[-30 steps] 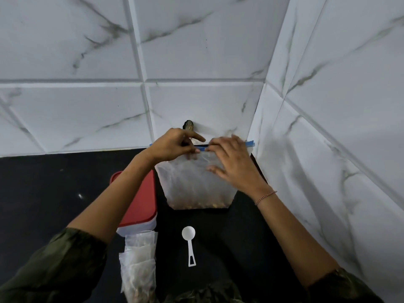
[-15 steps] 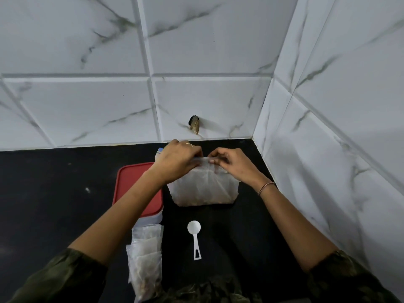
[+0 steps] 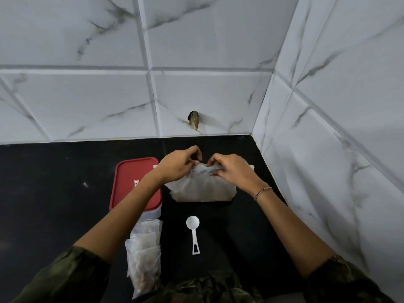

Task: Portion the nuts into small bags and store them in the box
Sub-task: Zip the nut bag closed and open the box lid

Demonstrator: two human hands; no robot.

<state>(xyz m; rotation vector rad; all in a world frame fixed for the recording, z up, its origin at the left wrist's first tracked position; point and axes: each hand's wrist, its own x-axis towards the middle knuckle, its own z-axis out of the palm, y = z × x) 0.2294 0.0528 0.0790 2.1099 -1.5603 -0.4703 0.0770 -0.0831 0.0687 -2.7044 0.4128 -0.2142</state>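
Pinching with left grip [image 3: 179,166] and right grip [image 3: 232,171] side by side on bag [image 3: 202,190] top, zip edge running left-right, parked on tabletop [image 3: 54,193] just right of box [image 3: 133,182], nearer left grip.

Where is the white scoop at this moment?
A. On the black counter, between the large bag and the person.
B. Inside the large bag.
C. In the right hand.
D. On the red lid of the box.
A: the white scoop lies alone on the black counter, nearer the person than the large bag, whose top the left hand and right hand pinch.
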